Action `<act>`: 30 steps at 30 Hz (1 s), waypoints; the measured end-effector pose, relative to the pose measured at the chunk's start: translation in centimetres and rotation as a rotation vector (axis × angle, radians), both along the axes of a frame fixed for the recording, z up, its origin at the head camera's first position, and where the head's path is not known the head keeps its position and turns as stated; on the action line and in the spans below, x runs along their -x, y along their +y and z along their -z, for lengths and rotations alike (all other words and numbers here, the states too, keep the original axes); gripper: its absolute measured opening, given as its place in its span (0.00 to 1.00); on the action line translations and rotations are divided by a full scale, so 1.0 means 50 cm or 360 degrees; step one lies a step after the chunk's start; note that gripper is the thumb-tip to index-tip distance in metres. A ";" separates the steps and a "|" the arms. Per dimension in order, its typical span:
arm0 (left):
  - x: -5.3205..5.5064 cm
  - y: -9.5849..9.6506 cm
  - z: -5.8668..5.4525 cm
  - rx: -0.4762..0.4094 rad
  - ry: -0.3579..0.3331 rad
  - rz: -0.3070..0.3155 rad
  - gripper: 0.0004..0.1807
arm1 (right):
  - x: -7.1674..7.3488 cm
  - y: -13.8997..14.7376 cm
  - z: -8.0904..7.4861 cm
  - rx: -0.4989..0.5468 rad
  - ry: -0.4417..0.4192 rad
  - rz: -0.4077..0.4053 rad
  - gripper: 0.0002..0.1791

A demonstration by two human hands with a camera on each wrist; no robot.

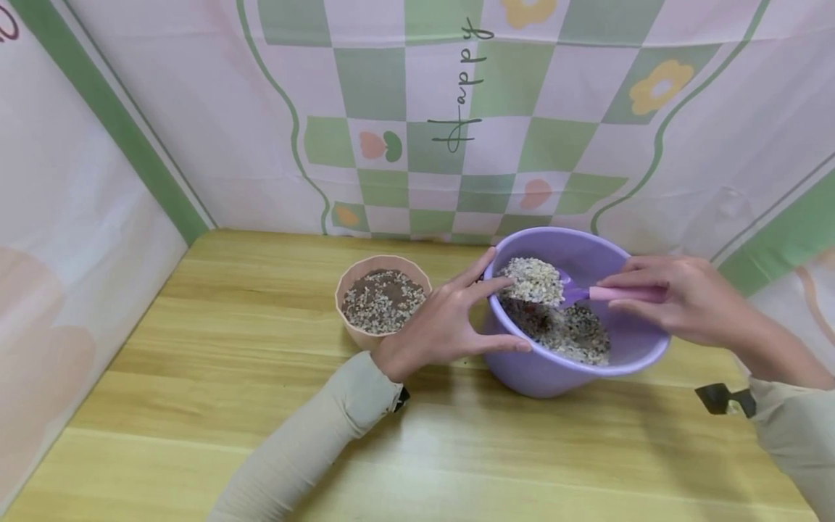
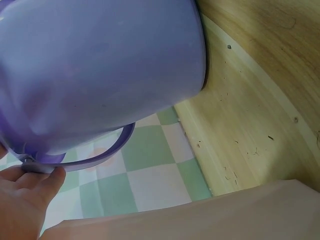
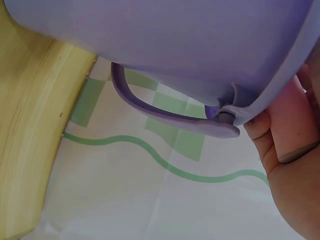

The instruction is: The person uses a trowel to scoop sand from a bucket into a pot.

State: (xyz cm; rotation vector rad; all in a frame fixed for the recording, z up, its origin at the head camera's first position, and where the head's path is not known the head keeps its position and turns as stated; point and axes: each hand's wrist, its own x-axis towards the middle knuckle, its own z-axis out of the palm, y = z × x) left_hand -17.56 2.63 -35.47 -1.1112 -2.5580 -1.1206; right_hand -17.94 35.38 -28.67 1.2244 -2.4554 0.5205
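Observation:
A purple bucket (image 1: 574,373) stands on the wooden table, with mixed pale and dark gravel (image 1: 580,333) lying inside. My right hand (image 1: 691,297) grips the pink handle of a small shovel (image 1: 629,293). Its purple blade bears a heap of pale gravel (image 1: 535,281), held over the bucket's opening. My left hand (image 1: 450,315) holds the bucket's left rim, index finger over the inner side and thumb along the near edge. In the left wrist view, fingers (image 2: 47,182) are at the hinge of the bucket's carrying handle (image 2: 95,161).
Left of the bucket, a peach-coloured pot (image 1: 352,333) holds brown soil partly strewn with gravel; my left hand and wrist overlap its right side. A checked cloth (image 1: 430,192) hangs behind the table (image 1: 215,348). Small dark specks lie on the wood.

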 end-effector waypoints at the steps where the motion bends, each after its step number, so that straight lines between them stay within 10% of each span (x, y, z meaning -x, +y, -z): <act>1: 0.000 0.000 0.000 0.0001 0.0000 0.0000 0.48 | 0.000 0.001 0.000 0.0008 -0.0005 -0.0008 0.25; 30: 0.000 -0.003 -0.003 0.0041 -0.0028 0.0036 0.49 | -0.019 0.019 -0.020 0.0096 -0.0007 0.0086 0.23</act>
